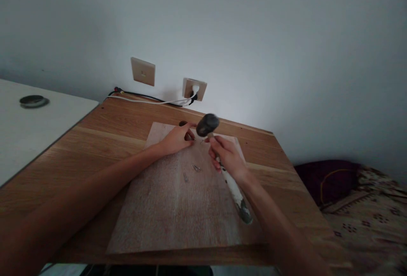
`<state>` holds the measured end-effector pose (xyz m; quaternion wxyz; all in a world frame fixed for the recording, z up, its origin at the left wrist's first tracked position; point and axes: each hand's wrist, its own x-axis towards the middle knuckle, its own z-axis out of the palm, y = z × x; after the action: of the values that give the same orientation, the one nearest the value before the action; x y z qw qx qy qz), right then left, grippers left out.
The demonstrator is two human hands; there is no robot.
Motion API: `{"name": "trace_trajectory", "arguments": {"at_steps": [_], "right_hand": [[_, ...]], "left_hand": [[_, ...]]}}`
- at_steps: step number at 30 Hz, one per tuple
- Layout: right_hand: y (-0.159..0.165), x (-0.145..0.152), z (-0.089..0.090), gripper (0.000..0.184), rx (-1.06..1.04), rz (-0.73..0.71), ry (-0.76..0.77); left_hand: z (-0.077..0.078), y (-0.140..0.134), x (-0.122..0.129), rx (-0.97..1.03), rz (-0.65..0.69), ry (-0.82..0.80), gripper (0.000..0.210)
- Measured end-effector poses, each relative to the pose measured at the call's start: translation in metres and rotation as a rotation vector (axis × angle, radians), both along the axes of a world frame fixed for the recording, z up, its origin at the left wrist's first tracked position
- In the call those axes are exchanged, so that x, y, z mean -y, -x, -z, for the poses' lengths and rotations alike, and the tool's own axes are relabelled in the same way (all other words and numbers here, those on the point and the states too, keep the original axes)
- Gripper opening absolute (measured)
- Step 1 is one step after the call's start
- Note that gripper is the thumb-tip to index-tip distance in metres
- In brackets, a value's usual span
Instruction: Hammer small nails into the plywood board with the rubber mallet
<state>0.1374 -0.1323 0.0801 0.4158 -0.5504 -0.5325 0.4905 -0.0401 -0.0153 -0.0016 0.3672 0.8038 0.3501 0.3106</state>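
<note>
My right hand (227, 155) is wrapped around the upper handle of a mallet (208, 124). Its dark, slightly blurred head hovers over the far part of a flat wooden board (152, 212), and the worn white handle slants down toward me. Near the board's far edge, my left hand (178, 138) rests with thumb and fingers curled together. At their tips shows a tiny bright bit of what looks like a nail (194, 139), mostly hidden. Several loose nails (196, 168) lie on the board, nearer to me than both hands.
Under the board is a wooden tabletop (111, 127). White and black cables (152, 101) run along its back to a wall socket (194, 89). A white surface (19, 136) with a round dark object (33, 101) adjoins on the left. Patterned cloth (365, 221) lies at the right.
</note>
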Motion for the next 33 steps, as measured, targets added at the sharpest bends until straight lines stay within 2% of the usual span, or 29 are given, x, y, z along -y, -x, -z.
{"name": "trace_trajectory", "arguments": {"at_steps": [2, 3, 4, 8, 10, 12, 15, 17, 21, 24, 26, 28, 30, 33], "right_hand": [[-0.002, -0.007, 0.017, 0.048, 0.032, -0.012, 0.097], [-0.004, -0.007, 0.017, 0.048, 0.024, -0.009, 0.090], [-0.006, -0.006, 0.013, 0.046, 0.003, 0.002, 0.054], [-0.008, 0.007, -0.024, 0.038, -0.106, 0.069, -0.167], [-0.005, 0.011, -0.028, 0.038, -0.110, 0.094, -0.227], [0.000, 0.011, -0.015, 0.040, -0.040, 0.081, -0.181], [0.007, 0.004, 0.011, 0.041, 0.095, 0.021, 0.029], [0.009, 0.001, 0.015, 0.041, 0.096, 0.018, 0.052], [0.003, 0.006, -0.012, 0.042, -0.001, 0.076, -0.113], [-0.005, 0.013, -0.027, 0.043, -0.068, 0.103, -0.161], [-0.010, 0.016, -0.023, 0.045, -0.096, 0.120, -0.150], [-0.014, 0.018, -0.013, 0.046, -0.109, 0.127, -0.116], [-0.016, 0.019, -0.002, 0.048, -0.114, 0.132, -0.082], [-0.018, 0.021, 0.007, 0.052, -0.102, 0.133, -0.053]], "left_hand": [[0.000, 0.000, 0.000, 0.016, -0.004, -0.020, 0.061], [0.000, 0.000, 0.000, 0.016, -0.007, -0.025, 0.060], [0.001, 0.000, 0.000, 0.012, -0.012, -0.025, 0.059], [0.002, -0.001, -0.001, -0.020, -0.030, -0.022, 0.057], [0.003, -0.001, -0.001, -0.019, -0.034, -0.022, 0.056], [0.002, -0.001, -0.001, -0.012, -0.024, -0.018, 0.055], [0.003, -0.001, -0.001, 0.002, -0.028, -0.048, 0.054], [0.004, -0.001, -0.001, 0.006, -0.025, -0.062, 0.052], [-0.003, 0.003, -0.001, -0.036, 0.013, -0.050, 0.050], [-0.020, 0.009, 0.009, -0.152, 0.033, -0.230, 0.039], [-0.032, 0.013, 0.025, -0.234, 0.173, -0.421, 0.028], [-0.039, 0.014, 0.044, -0.296, 0.372, -0.598, 0.018], [-0.040, 0.012, 0.064, -0.370, 0.488, -0.744, 0.014], [-0.034, 0.006, 0.081, -0.463, 0.487, -0.882, 0.018]]}}
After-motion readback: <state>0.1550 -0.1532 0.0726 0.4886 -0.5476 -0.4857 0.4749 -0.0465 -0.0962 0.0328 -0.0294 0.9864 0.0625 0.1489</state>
